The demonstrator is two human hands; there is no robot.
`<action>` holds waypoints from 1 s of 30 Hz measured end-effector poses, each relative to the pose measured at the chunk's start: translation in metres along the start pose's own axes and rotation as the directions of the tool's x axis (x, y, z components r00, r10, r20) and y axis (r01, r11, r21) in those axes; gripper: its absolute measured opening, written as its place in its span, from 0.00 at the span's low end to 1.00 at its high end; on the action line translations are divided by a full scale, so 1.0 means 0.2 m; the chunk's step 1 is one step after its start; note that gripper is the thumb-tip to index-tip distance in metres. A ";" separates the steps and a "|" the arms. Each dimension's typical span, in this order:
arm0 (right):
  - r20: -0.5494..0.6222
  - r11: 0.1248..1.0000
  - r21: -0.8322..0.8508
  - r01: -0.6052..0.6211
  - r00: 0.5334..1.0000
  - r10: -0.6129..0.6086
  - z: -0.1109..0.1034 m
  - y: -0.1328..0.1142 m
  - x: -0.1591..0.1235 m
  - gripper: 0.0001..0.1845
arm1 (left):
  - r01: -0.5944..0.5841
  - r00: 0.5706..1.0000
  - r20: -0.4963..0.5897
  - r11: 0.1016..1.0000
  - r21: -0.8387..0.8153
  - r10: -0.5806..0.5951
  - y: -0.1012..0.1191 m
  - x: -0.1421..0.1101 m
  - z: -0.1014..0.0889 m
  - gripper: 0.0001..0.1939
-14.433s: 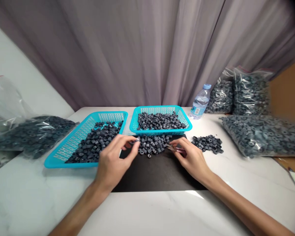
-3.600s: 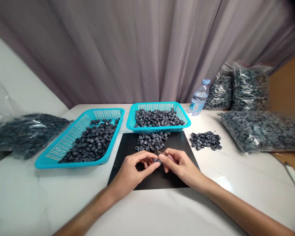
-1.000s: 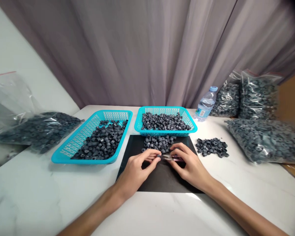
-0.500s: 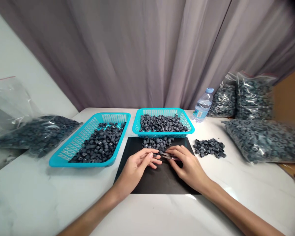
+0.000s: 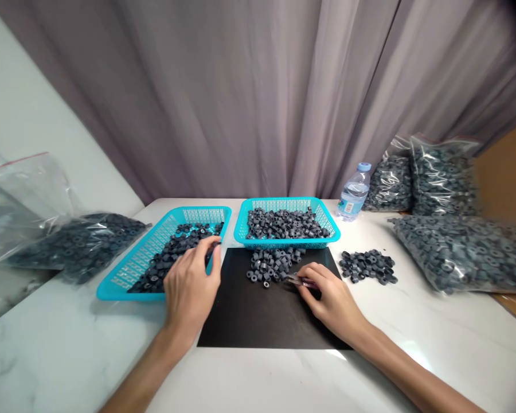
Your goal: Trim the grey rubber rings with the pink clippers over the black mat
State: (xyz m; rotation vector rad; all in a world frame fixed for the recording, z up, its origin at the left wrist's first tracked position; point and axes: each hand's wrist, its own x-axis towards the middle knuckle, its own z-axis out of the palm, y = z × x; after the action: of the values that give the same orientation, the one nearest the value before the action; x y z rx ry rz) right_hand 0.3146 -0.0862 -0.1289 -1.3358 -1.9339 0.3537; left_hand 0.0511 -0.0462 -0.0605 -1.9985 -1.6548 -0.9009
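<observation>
My left hand [image 5: 191,284] is over the right edge of the left blue basket [image 5: 112,288], thumb and forefinger pinched on a small dark grey plastic ring [image 5: 215,245]. Only part of that ring shows between the fingertips. On the black mat [image 5: 253,321], my right hand [image 5: 333,295] is closed around small metal snips [image 5: 300,280], their blades pointing left. Just beyond the blades lies a heap of dark grey rings [image 5: 269,264], against the front of the second blue basket [image 5: 290,243]. Both baskets hold many similar rings.
A loose pile of rings [image 5: 367,267] lies right of the mat. A water bottle [image 5: 353,192] stands behind it. Filled plastic bags [image 5: 464,246] rest along the right side, and an open bag of rings [image 5: 98,241] lies at the left. A grey curtain [image 5: 223,103] hangs behind the table.
My left hand has moved left from beside the snips to the left basket, carrying a small ring. The right hand stays over the mat with the snips. The view has tilted slightly up.
</observation>
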 end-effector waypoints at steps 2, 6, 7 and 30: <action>-0.002 1.000 0.010 -0.014 1.000 0.014 0.00 0.00 0.00 0.06 | 0.011 1.000 -0.001 0.996 0.084 -0.011 -0.04 0.03 -0.01 0.16; -0.026 0.997 0.070 -0.016 1.000 0.017 0.01 0.01 0.00 0.07 | -0.137 0.988 -0.070 0.989 0.050 0.141 -0.03 0.03 0.00 0.18; -0.033 0.995 0.103 -0.012 0.999 0.016 0.01 0.01 0.00 0.07 | -0.198 0.978 -0.062 0.980 -0.007 0.197 0.00 0.01 0.00 0.17; 0.271 0.626 0.723 -0.292 0.953 0.132 0.02 -0.12 -0.05 0.12 | 0.413 0.815 0.540 0.445 -0.795 0.209 0.27 -0.19 0.04 0.06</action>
State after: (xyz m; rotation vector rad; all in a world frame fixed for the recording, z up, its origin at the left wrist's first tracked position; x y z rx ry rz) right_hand 0.2973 -0.1038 -0.1206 -0.9548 -1.4601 1.3080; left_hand 0.1010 -0.0794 -0.0870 -3.1943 -1.7806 -1.6031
